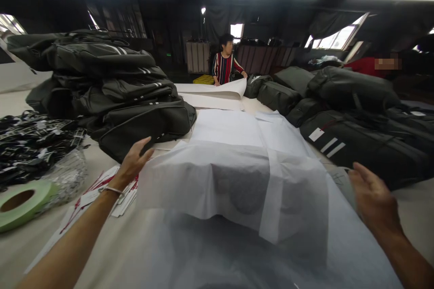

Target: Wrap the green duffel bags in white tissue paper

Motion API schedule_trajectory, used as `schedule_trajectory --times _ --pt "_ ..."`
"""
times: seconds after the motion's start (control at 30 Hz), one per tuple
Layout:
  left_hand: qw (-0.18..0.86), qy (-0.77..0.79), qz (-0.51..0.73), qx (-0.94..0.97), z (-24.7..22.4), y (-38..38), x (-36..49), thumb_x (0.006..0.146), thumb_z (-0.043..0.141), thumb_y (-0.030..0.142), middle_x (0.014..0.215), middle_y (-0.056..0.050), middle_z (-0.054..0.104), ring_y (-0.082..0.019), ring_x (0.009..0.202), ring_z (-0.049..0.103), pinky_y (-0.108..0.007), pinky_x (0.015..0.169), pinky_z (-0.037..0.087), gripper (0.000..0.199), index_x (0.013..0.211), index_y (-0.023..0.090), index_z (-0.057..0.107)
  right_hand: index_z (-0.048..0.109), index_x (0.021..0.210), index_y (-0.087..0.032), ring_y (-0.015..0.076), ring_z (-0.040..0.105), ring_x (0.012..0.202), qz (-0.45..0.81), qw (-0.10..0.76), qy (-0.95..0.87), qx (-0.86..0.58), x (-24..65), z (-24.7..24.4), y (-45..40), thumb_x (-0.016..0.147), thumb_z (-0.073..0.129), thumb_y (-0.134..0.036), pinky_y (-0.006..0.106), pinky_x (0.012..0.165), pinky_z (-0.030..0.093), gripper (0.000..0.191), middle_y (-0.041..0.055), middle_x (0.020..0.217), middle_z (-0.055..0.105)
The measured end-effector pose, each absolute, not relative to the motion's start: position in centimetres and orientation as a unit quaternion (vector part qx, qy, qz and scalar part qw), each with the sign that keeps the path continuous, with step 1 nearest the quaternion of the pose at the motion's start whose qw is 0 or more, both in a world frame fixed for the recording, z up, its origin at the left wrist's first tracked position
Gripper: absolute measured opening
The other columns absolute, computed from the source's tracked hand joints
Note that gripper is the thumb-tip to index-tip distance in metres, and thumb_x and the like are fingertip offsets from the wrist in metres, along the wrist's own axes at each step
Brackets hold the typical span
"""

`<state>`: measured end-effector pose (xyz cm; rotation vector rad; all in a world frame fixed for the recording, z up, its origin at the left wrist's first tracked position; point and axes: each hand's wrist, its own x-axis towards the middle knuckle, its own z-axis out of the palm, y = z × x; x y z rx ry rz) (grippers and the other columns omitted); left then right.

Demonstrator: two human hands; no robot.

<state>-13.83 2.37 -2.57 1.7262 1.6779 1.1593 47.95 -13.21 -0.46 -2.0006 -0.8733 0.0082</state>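
White tissue-like paper (237, 171) spreads in front of me, with a dark shape showing faintly through it. Below it, a translucent whitish sheet (190, 253) covers something dark. My left hand (134, 162) is at the paper's left edge, fingers stretched and apart, holding nothing. Just behind that hand sits the lowest dark green bag (145, 128) of a stack. On the other side, my right hand (375, 198) is slightly blurred, its fingers extended beside a greyish translucent piece with a handwritten mark (339, 180); whether they touch I cannot tell.
More dark green bags (359, 144) are piled at the right. At the left lie black straps (37, 144), a roll of pale green tape (45, 196), clear plastic (69, 169) and white tags with red cords (90, 196). Across the table, a person (225, 65) handles a large white sheet (217, 90).
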Motion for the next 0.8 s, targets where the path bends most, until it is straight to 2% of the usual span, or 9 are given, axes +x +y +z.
schedule_trajectory --times 0.07,0.17,0.23,0.33,0.5,0.63,0.8 --pt "0.103 0.518 0.363 0.768 1.1 3.8 -10.0 0.091 0.046 0.056 0.151 -0.012 0.04 -0.028 0.144 0.026 -0.046 0.119 0.018 0.064 0.141 0.017 0.047 0.05 0.139 -0.019 0.029 0.042 0.134 -0.021 0.407 -0.524 -0.748 44.4 2.7 -11.7 0.092 0.043 -0.057 0.047 0.114 0.03 0.061 0.0124 0.146 0.047" --pt "0.017 0.387 0.259 0.885 4.0 3.9 -2.3 0.097 0.039 0.055 0.155 -0.012 0.034 -0.028 0.146 0.02 -0.048 0.118 0.02 0.06 0.145 0.018 0.042 0.039 0.146 -0.015 0.0275 0.026 0.144 -0.077 0.297 -0.73 -0.61 39.0 3.3 -9.7 0.098 0.03 -0.058 0.052 0.118 0.018 0.065 0.0142 0.152 0.038" --pt "0.003 0.335 0.176 0.925 3.5 2.6 2.2 0.097 0.041 0.056 0.156 -0.011 0.031 -0.028 0.146 0.022 -0.05 0.117 0.022 0.062 0.148 0.022 0.036 0.035 0.148 -0.016 0.0286 0.023 0.145 -0.121 0.223 -0.797 -0.548 36.8 1.4 -8.9 0.098 0.031 -0.059 0.055 0.118 0.014 0.066 0.014 0.153 0.036" --pt "-0.028 0.297 0.099 0.949 0.1 -0.1 5.7 0.091 0.051 0.063 0.156 -0.012 0.031 -0.03 0.145 0.025 -0.05 0.116 0.024 0.073 0.15 0.025 0.032 0.032 0.149 -0.019 0.0295 0.026 0.144 -0.158 0.151 -0.842 -0.494 36.2 -2.0 -8.4 0.096 0.04 -0.058 0.057 0.118 0.016 0.067 0.0135 0.153 0.036" --pt "-0.124 0.294 0.142 0.937 -3.8 -2.0 5.8 0.085 0.058 0.065 0.157 -0.01 0.03 -0.03 0.145 0.024 -0.051 0.12 0.013 0.084 0.152 0.024 0.026 0.035 0.149 -0.02 0.032 0.025 0.144 -0.18 0.141 -0.872 -0.433 38.2 -4.1 -7.8 0.092 0.05 -0.058 0.057 0.118 0.018 0.069 0.0121 0.154 0.035" --pt "-0.139 0.289 0.147 0.936 -3.7 -1.6 5.8 0.083 0.059 0.066 0.155 -0.012 0.034 -0.031 0.144 0.027 -0.053 0.12 0.011 0.087 0.151 0.022 0.028 0.037 0.147 -0.019 0.0325 0.027 0.143 -0.19 0.15 -0.879 -0.411 38.7 -3.8 -7.4 0.092 0.052 -0.056 0.057 0.118 0.018 0.068 0.0135 0.153 0.036" --pt "-0.15 0.283 0.163 0.933 -3.8 -1.4 6.3 0.08 0.063 0.066 0.158 -0.013 0.027 -0.032 0.146 0.021 -0.056 0.12 0.005 0.092 0.152 0.022 0.026 0.036 0.147 -0.019 0.0324 0.029 0.142 -0.193 0.15 -0.877 -0.414 38.6 -4.0 -7.0 0.092 0.052 -0.056 0.059 0.118 0.016 0.068 0.0147 0.152 0.037"
